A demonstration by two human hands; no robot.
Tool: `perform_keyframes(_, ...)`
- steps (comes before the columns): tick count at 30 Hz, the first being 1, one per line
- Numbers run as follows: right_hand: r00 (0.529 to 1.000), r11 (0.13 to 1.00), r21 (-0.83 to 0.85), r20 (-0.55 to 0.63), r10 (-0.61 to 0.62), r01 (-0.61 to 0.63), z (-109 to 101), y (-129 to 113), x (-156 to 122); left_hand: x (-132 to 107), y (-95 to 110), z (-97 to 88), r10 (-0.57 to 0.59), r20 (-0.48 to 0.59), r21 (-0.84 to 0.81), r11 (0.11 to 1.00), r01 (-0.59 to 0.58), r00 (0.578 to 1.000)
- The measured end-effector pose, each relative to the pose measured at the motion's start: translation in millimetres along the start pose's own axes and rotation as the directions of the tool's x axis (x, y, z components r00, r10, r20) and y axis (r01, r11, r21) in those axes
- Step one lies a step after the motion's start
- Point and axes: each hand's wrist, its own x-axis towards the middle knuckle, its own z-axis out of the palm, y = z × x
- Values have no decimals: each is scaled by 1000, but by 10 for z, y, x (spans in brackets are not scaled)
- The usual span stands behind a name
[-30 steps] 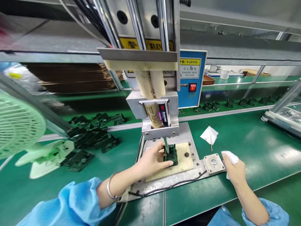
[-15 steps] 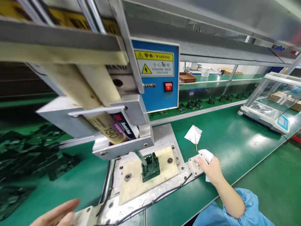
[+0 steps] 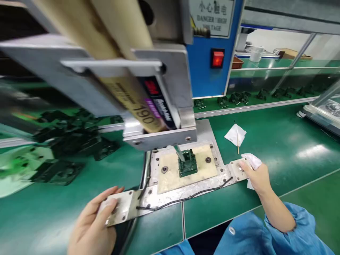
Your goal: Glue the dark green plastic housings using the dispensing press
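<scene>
A dark green plastic part [image 3: 187, 164] sits on the cream pad [image 3: 170, 175] of a metal fixture plate [image 3: 186, 193], right under the dispenser nozzle [image 3: 179, 153]. My left hand [image 3: 94, 223] lies with fingers stretched out, thumb pressed on the button block [image 3: 120, 209] at the plate's left end. My right hand [image 3: 256, 175] is closed round a white wipe [image 3: 252, 161] while its thumb presses the button block [image 3: 239, 168] at the plate's right end. The adhesive cartridge [image 3: 143, 106] hangs in its metal clamp above the part.
A heap of dark green parts [image 3: 71, 141] lies at the left. A white tissue with a wooden stick [image 3: 235, 134] rests right of the fixture. A blue control box with a red switch [image 3: 217, 58] stands behind. More parts [image 3: 239, 97] line the conveyor; a glass-cased scale [image 3: 325, 111] sits far right.
My left hand let go of the green part and moved back to the left button block. The right thumb moved onto the right block. My head came closer to the dispenser.
</scene>
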Motion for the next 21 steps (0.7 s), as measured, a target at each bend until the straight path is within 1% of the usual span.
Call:
perform_keyframes(1, 1000, 1000, -2, -1, 0, 0, -4, 27, 3, 1, 18, 8, -37, 16, -60, 997, 38, 999)
perform_keyframes(2, 1000, 1000, -6, 1, 8, -8, -9, 56, 4, 0, 25, 6, -45, 34, -71, 996, 48, 998)
perform_keyframes(6, 998, 997, -24, -20, 67, -67, -27, 139, -5, 5, -15, -42, 24, 43, 28, 999, -25, 999)
perform_keyframes(8, 997, 997, -49, -48, 61, -63, -40, 158, -10, 13, -40, -51, 43, 44, 60, 997, -46, 998)
perform_keyframes(11, 997, 995, -94, -66, 28, -34, -59, 172, -6, 14, -46, -28, 34, 47, 11, 999, -35, 998)
perform_keyframes(13, 997, 995, -89, -73, 27, -33, -64, 175, 2, 4, -34, -5, 24, 51, -39, 999, -22, 998)
perform_keyframes(17, 993, 996, -52, -96, 65, -70, -50, 165, 12, -18, -12, 14, 17, 50, -86, 996, -13, 999)
perform_keyframes(21, 988, 990, -79, -113, 107, -116, -59, 177, 6, -11, -32, -10, 3, 57, -99, 995, 3, 998)
